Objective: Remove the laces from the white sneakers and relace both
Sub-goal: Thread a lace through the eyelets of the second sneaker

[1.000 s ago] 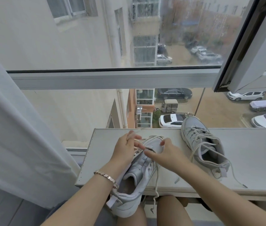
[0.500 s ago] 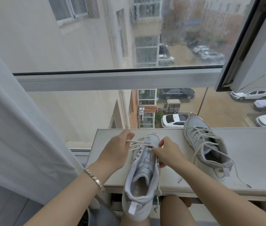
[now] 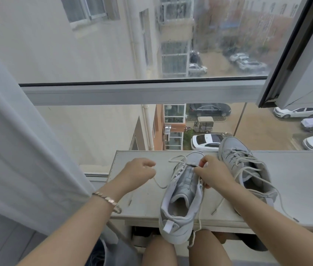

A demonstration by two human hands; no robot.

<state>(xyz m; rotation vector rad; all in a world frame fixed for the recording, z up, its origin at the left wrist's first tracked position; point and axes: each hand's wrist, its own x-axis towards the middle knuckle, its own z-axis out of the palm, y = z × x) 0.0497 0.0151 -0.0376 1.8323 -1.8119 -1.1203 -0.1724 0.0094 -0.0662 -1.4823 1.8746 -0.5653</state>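
The lace is being pinched in the left grip and held out leftward from the near sneaker. That sneaker is overhanging the table edge and being clasped at its eyelets by the right grip. The other sneaker is lying laced alongside. A hard tug could be dragging the near sneaker off, or snagging the lace tip in an eyelet.

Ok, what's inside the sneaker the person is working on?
In the opening of the near sneaker only its grey lining and insole show; no foot, nothing tucked in. Toward the toe the inside cannot be seen: the tongue and the right hand cover it.
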